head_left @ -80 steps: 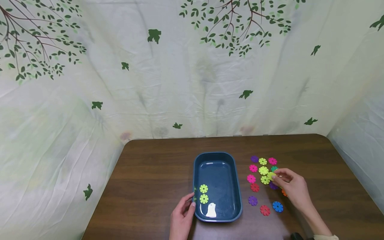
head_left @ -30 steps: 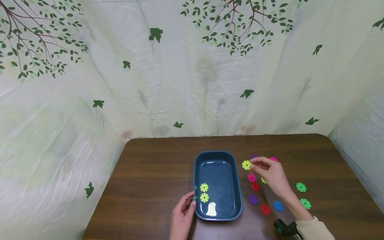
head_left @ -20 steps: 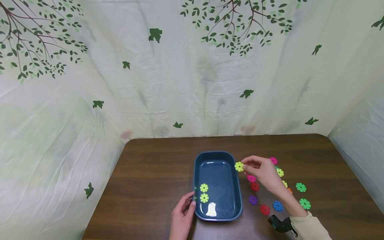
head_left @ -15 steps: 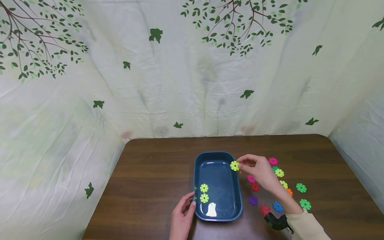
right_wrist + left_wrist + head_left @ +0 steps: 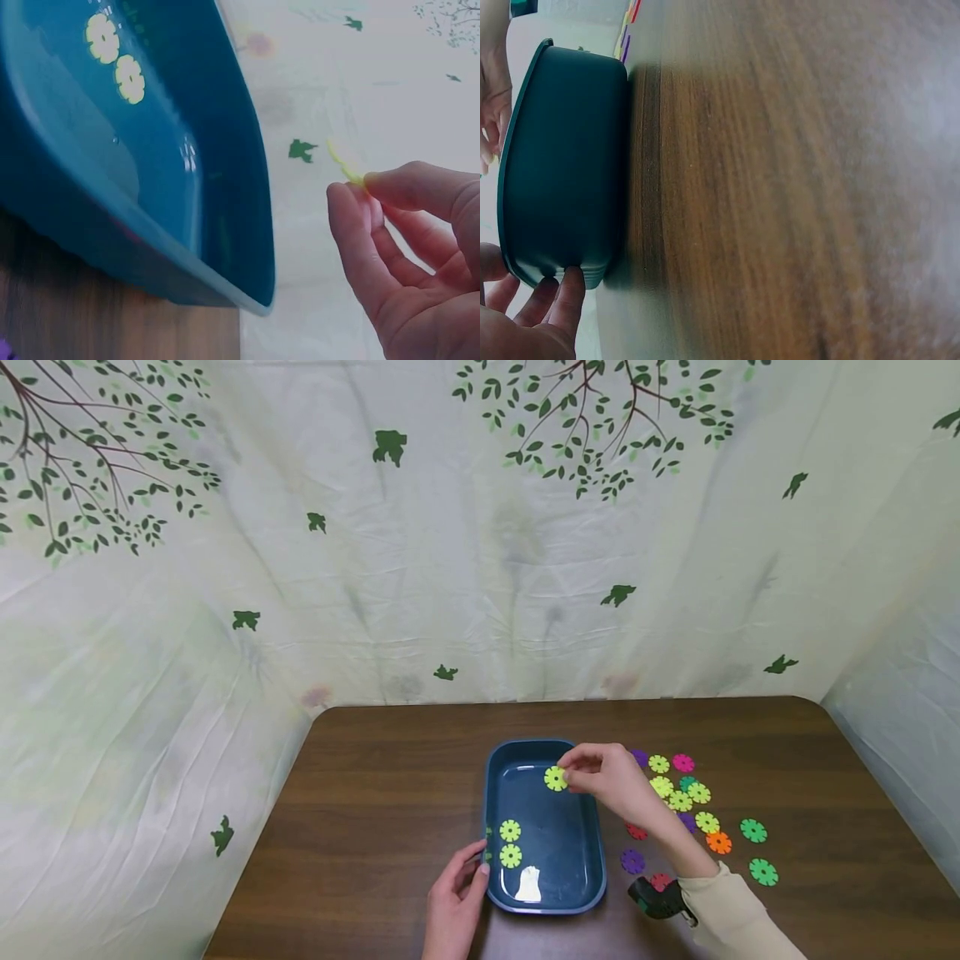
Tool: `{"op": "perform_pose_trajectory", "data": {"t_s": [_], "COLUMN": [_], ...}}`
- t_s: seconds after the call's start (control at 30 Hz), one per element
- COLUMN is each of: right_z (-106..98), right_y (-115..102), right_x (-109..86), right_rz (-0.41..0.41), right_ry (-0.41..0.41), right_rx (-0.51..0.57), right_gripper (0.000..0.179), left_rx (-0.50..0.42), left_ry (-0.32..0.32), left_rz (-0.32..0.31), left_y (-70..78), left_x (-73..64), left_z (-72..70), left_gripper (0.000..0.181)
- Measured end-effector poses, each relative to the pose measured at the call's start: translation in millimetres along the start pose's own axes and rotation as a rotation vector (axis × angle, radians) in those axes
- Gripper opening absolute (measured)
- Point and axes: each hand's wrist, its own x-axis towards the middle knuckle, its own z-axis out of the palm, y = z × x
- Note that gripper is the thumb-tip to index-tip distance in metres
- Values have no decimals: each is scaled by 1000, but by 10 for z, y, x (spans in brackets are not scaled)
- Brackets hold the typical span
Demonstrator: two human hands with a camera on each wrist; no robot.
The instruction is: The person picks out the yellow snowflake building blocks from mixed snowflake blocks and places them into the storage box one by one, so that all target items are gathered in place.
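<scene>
Between thumb and fingers my right hand (image 5: 615, 781) pinches a yellow flower-shaped notched disc (image 5: 555, 778), held above the far part of the blue tray (image 5: 555, 843). The right wrist view shows this disc (image 5: 342, 161) edge-on at the fingertips. Two matching yellow discs (image 5: 510, 843) lie inside the tray along its left side. At the tray's near left, my left hand (image 5: 453, 902) grips the side; in the left wrist view its fingers (image 5: 568, 304) press the outer wall while the thumb sits by the rim.
Right of the tray, several notched discs lie scattered on the brown table (image 5: 390, 810), including a green disc (image 5: 763, 872), an orange disc (image 5: 718, 842) and a purple disc (image 5: 632, 861). My right forearm hides some. A printed cloth (image 5: 487, 568) hangs behind the table.
My right hand took a yellow disc from the scattered group and carried it left, over the tray's right rim. Two green discs now lie at the far right. The left hand stays on the tray.
</scene>
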Motion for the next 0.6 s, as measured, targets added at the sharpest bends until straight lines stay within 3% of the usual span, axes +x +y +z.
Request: {"op": "perform_pose_trajectory", "data": {"t_s": [0.3,0.6], "right_z": [138,247], "right_y": [58,108], "right_x": [170,290], "right_rz": [-20,15], "right_ry": [-37,-118], "right_rx": [28,0], "right_gripper": [10,8], "left_rx": [16,10], "left_ry": [1,-7], "left_rz": [-2,9], "left_y": [-10,-4], "left_x": [-5,-3], "left_z": [3,3], "left_gripper": [33,31]}}
